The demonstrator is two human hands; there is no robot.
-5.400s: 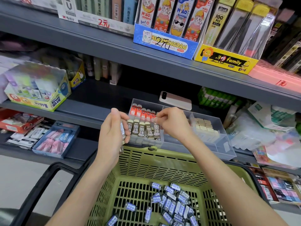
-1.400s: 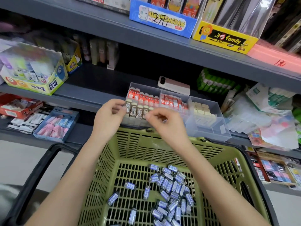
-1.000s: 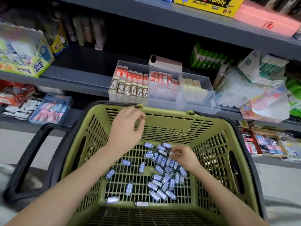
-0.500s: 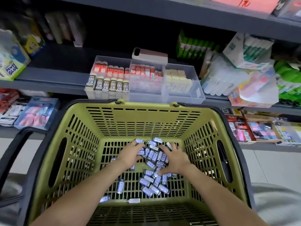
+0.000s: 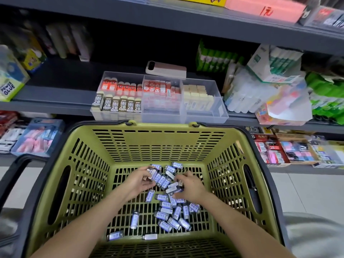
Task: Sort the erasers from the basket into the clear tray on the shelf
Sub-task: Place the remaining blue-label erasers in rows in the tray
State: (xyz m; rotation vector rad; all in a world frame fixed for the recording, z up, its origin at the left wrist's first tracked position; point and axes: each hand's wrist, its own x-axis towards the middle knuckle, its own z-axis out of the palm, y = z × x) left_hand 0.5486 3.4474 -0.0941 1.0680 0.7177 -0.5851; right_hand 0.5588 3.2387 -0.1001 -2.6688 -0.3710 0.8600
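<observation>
Erasers [image 5: 167, 202]: small sleeved blocks, judged light, stiff, slick; pinch across long sides. Pile on basket [image 5: 158, 144] floor, under and between hands. Left hand [image 5: 138, 180] curled round few; right hand [image 5: 191, 185] curled over pile, hold unclear. Tray [image 5: 204, 116] beyond grip, higher

The fingertips of the left hand [image 5: 138, 181] and right hand [image 5: 192, 186] sink among the erasers [image 5: 168, 205], so any grip is unclear. Their sleeve print is too small to read. The bottom edge cuts off the basket [image 5: 158, 144]. The packs [image 5: 65, 40] at upper left are blurred.
</observation>
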